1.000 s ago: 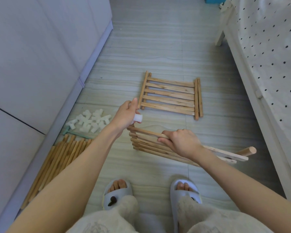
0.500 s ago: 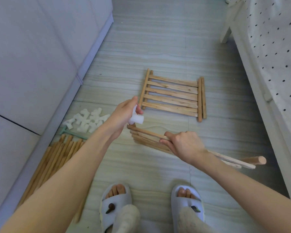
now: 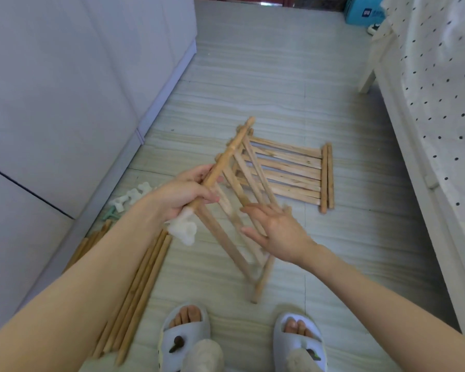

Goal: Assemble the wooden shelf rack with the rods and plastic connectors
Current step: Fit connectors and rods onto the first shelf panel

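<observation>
Two slatted panels here. One panel (image 3: 287,173) lies flat on the floor (image 3: 253,76) with about five slats between doubled end rods. The other, the held panel (image 3: 234,200), is up in the air and tilted, its near corner pointing down toward the floor between the two slippers (image 3: 184,336); it's motion-blurred so I can't count its slats for sure.

Left hand (image 3: 183,194) is curled around the top rod of the held panel, and a white connector (image 3: 183,229) sits on that rod's near end just below the fist. Right hand (image 3: 277,232) is flat with fingers spread, holding nothing, right against the slats, though I can't tell if it touches.

Loose rods (image 3: 137,291) lie bundled on the floor at left, maybe six or so. A small heap of spare connectors (image 3: 126,198) sits beyond them, by the cabinet (image 3: 65,89). Bed (image 3: 440,103) on the right.
</observation>
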The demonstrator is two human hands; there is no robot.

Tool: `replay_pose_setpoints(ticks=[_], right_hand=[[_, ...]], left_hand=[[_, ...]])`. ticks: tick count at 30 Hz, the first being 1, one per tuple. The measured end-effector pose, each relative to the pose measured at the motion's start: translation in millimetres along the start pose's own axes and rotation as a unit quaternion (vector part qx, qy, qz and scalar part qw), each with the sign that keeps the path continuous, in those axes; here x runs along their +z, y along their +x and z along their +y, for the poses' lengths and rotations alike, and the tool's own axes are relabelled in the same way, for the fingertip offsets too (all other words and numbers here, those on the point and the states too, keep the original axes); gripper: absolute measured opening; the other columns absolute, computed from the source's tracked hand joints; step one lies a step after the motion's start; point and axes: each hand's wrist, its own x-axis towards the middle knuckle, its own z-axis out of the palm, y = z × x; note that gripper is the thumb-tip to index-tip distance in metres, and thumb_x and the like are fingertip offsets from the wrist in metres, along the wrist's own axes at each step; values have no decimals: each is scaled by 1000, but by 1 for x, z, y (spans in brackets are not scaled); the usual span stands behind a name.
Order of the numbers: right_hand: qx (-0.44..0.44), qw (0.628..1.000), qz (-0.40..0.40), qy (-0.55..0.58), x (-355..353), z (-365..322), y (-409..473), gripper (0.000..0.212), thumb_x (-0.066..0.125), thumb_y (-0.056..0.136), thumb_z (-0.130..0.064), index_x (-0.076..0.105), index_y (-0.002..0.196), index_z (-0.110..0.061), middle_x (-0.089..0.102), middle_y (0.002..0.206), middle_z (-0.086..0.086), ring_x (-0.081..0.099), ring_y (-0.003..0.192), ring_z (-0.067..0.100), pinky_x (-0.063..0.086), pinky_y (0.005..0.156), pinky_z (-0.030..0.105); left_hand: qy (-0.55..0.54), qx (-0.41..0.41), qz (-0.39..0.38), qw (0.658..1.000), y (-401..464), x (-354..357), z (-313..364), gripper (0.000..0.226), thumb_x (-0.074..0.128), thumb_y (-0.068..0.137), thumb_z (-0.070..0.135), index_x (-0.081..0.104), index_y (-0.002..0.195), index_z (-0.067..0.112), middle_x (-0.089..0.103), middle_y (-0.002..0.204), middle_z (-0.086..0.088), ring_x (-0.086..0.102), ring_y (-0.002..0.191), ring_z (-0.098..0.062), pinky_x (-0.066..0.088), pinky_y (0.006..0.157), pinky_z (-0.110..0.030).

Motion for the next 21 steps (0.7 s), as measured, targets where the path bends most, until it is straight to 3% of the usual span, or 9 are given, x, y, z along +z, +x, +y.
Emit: replay_pose_setpoints(ticks=[2,5,7,9,11,14,16,18,21], right_hand=[[39,993,114,-12,-16,7,4,45,50,95,-34,46,135,-13,48,139,6,45,124,29,40,95,45],[49,962,250,-95,-41,10,10,46,68,81,-14,55,124,-2,60,117,17,56,108,38,44,86,48],[28,953,256,-159,-50,7,14,48,69,78,-16,57,123,-6,61,111,13,57,108,34,42,91,47],[2,947,256,-195,-55,4,19,47,70,77,-24,59,120,-9,61,110,12,58,106,32,40,95,47],[2,954,223,-203,-59,2,26,47,72,77,-30,60,117,-9,60,111,14,58,106,33,37,100,51],[4,963,159,-218,-64,3,39,34,60,87,-30,59,113,-8,57,120,15,52,115,34,30,104,49],[13,969,133,-208,-63,6,45,31,50,94,-31,56,114,-8,60,115,13,52,110,33,35,93,43],[20,967,161,-197,-58,7,47,29,46,96,-29,57,113,-8,64,106,12,53,102,33,36,82,41],[25,955,232,-184,-50,4,50,23,53,92,-22,63,98,-2,67,88,15,59,84,34,40,71,42]], left_hand=[[160,59,-64,983,-3,-4,7,64,55,81,-16,48,132,22,55,125,4,53,110,-6,47,85,-14],[276,85,-106,952,-4,-6,22,71,52,80,-15,46,132,32,48,134,10,47,120,-5,42,92,-17],[299,90,-105,944,-2,-9,26,74,50,80,-16,43,134,33,39,144,9,38,132,-8,35,108,-28],[299,86,-118,943,-1,-14,27,74,51,82,-15,43,133,38,36,148,9,32,136,-8,28,112,-29],[296,89,-141,941,-1,-17,27,73,52,83,-13,45,125,46,38,145,13,34,134,-4,30,106,-20],[325,107,-155,927,2,-13,25,72,51,84,-14,45,121,47,45,135,16,40,128,-1,33,94,-7],[406,155,-104,894,3,-9,22,70,49,84,-11,45,131,40,50,132,13,46,125,-9,40,97,-18],[482,224,5,847,2,-11,18,62,52,85,-5,47,135,32,57,129,5,53,116,-19,42,98,-37],[461,339,137,808,-5,-20,2,49,50,86,-7,55,129,16,56,130,-4,50,121,-21,36,105,-40]])
